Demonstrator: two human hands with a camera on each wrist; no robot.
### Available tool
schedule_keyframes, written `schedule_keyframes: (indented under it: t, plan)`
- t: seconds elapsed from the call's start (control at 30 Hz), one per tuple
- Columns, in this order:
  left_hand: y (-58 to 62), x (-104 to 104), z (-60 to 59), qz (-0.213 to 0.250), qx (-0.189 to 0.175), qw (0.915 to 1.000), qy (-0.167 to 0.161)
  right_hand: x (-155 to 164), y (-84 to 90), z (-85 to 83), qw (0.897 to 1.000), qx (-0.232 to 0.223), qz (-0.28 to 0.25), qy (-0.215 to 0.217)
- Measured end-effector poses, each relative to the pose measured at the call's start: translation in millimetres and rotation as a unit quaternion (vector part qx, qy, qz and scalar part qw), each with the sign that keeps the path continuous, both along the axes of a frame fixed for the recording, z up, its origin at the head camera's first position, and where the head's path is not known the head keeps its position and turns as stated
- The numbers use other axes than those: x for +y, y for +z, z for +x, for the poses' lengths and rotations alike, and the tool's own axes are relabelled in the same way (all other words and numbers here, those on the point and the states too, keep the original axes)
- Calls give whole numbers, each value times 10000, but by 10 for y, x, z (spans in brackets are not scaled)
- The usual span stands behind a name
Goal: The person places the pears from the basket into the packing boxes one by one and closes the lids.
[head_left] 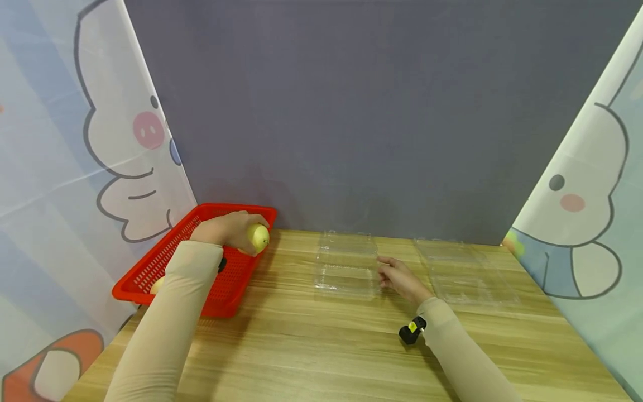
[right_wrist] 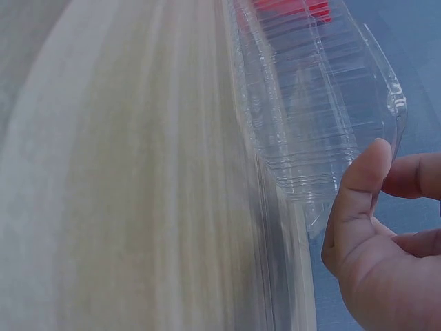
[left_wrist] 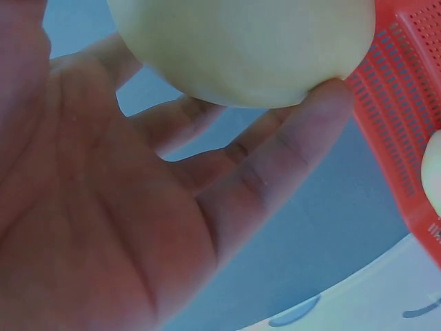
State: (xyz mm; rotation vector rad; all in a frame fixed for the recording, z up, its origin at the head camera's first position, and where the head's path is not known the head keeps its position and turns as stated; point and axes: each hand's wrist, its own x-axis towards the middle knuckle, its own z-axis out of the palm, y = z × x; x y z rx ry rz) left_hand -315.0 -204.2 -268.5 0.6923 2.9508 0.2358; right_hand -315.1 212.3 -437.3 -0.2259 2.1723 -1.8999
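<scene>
Left hand (head_left: 228, 230): cupping round pale-yellow fruit (head_left: 258, 237) by fingertips only, over red plastic basket (head_left: 150, 268).
Right hand (head_left: 402, 279): thumb pinching clear plastic clamshell box (head_left: 346, 265) edge.
Risk: fruit slipping from shallow hold; light box skidding.

- A staged recording booth, not a lived-in room: a plain grey backdrop (head_left: 351, 111) closes off the rear.
- Cartoon-printed curtains, a winged pig at left (head_left: 75, 139) and a round-eyed figure at right (head_left: 588, 212), screen both sides.
- A wood-grain tabletop (head_left: 311, 346) carries only props: a red plastic basket (head_left: 150, 273) and clear plastic clamshell boxes (head_left: 346, 268).
</scene>
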Motion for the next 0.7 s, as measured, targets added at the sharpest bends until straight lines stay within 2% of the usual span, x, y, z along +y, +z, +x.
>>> schedule_keyframes:
  t: [0.13, 0.33, 0.7]
  plan:
    - [4, 81, 2, -60, 20, 10000, -33, 2, -3, 0, 10000, 4, -20, 11]
    - [-56, 184, -42, -72, -51, 9998, -182, 4, -9, -7, 10000, -10, -16, -13]
    - [-152, 470, -86, -137, -143, 9996, -205, -1, -5, -4, 10000, -45, -17, -84]
